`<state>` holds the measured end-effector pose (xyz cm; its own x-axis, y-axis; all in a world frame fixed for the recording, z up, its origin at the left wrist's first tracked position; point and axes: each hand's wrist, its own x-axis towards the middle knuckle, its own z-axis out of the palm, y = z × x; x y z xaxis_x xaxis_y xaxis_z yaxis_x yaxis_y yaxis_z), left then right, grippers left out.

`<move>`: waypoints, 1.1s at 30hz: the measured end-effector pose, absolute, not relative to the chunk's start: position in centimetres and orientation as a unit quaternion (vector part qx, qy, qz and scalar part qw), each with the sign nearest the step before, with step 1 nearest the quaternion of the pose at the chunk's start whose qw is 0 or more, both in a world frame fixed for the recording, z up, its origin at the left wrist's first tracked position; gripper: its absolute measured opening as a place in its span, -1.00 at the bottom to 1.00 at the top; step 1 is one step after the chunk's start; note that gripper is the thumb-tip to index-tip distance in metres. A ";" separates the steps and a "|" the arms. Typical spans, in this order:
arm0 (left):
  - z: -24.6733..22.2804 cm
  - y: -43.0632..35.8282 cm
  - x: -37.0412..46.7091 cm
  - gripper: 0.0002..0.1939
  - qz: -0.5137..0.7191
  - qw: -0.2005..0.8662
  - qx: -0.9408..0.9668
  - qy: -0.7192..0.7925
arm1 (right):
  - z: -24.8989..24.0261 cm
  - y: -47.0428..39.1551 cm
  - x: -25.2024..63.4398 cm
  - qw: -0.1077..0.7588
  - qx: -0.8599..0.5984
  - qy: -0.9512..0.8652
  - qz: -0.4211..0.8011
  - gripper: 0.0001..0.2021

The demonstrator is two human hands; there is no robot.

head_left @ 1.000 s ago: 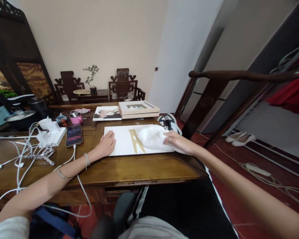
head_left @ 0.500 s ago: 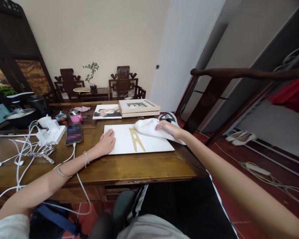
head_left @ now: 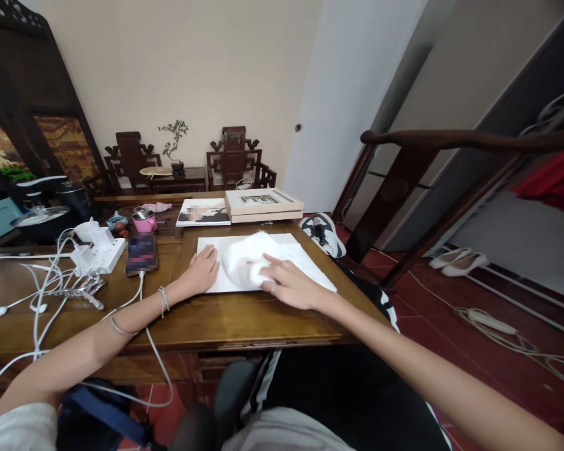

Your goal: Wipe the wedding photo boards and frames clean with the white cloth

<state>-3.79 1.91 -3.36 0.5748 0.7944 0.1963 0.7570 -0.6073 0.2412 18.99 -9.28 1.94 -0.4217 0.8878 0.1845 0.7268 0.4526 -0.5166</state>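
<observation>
On the wooden table (head_left: pixel 282 322) lies a flat white board (head_left: pixel 222 243) with a dark lower edge. My left hand (head_left: pixel 204 269) rests palm down on its left end, fingers extended together. A white cloth (head_left: pixel 251 247), bunched up, covers the middle of the board. Pressing down on it, my right hand (head_left: pixel 289 282) has its fingers curled into the cloth near the board's front edge. The gold shape on the board is hidden beneath the cloth.
Behind the board are a photo panel (head_left: pixel 203 212) and stacked frames (head_left: pixel 263 205). At left sit a phone (head_left: pixel 141 254), a power strip (head_left: pixel 106 255), tangled cables (head_left: pixel 63 275), a pink mug (head_left: pixel 144 219) and a pot (head_left: pixel 42 219). A wooden chair (head_left: pixel 399 188) stands right.
My right hand has drawn the white cloth left and toward me, from the board's far right to its middle, covering the gold shape. My left hand stays in place.
</observation>
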 end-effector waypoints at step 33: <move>-3.9 2.2 -3.8 -0.55 0.190 0.106 0.876 0.431 | 1.4 -8.1 26.3 0.301 -0.585 -0.687 0.309 -0.80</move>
<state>-3.81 2.20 -3.94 0.5567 0.7948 0.2417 0.7138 -0.6065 0.3503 26.34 -8.07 1.36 -0.1357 0.9894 0.0521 0.6181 0.1257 -0.7760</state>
